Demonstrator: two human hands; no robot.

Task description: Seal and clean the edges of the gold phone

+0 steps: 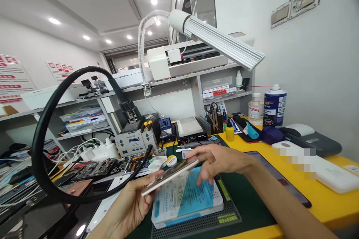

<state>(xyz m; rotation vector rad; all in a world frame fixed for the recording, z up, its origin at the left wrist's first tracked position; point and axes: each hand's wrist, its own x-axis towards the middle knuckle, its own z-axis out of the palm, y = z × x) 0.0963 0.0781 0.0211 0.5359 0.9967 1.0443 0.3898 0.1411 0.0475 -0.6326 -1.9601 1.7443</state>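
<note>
A thin smartphone (169, 176) with a pale edge is tilted up over the mat, its face turned away from me at a low angle. My left hand (137, 198) grips its near lower end between thumb and fingers. Around the far upper end is my right hand (217, 160), fingers apart and partly bent; whether a fingertip touches the phone is unclear. Beneath both hands a blue and white box or stack (190, 198) rests on a dark perforated mat (231, 214).
A black hose (42, 119) arcs across the left, near a grey rework station (133, 142). Opened phones and boards (98, 170) lie left. At right are a large dark-screened phone (280, 179), a white device (319, 166) and a spray can (276, 106). A lamp (221, 41) hangs above.
</note>
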